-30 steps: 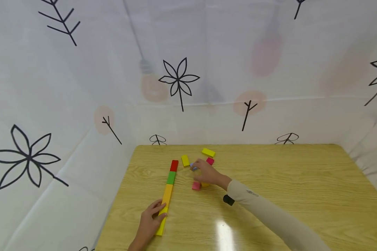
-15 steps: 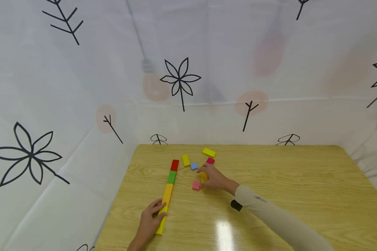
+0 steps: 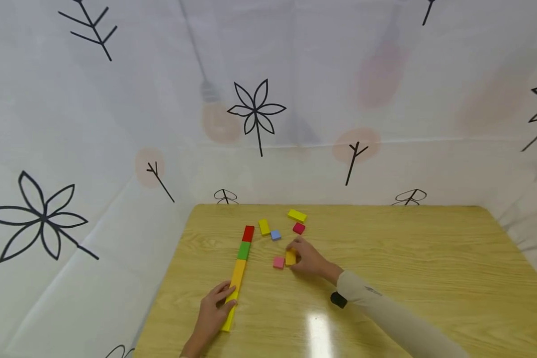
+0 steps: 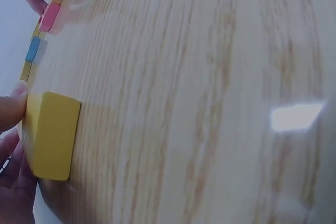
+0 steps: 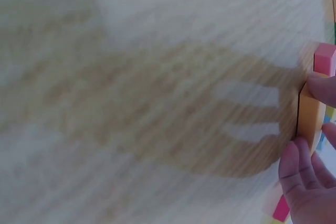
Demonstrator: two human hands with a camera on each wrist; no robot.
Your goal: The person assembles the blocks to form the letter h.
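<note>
A straight row of blocks lies on the wooden table, running from a red block (image 3: pixel 248 233) through a green block (image 3: pixel 243 250) and an orange block (image 3: pixel 238 272) to a yellow block (image 3: pixel 227 319) at the near end. My left hand (image 3: pixel 214 309) holds the sides of the row around the yellow block, thumb on the right side. Further right, my right hand (image 3: pixel 310 259) pinches a separate orange block (image 3: pixel 290 257) on the table between thumb and fingers, as the right wrist view also shows. Just left of it sits a pink block (image 3: pixel 279 262).
Beyond the right hand lie a blue block (image 3: pixel 275 235), a short yellow block (image 3: pixel 264 227), a dark pink block (image 3: pixel 299 228) and another yellow block (image 3: pixel 297 215). A patterned white curtain (image 3: pixel 304 174) stands behind the table's far edge.
My right hand has moved back and right, away from the blue block, and taken hold of the loose orange block. My left hand has stayed at the row.
</note>
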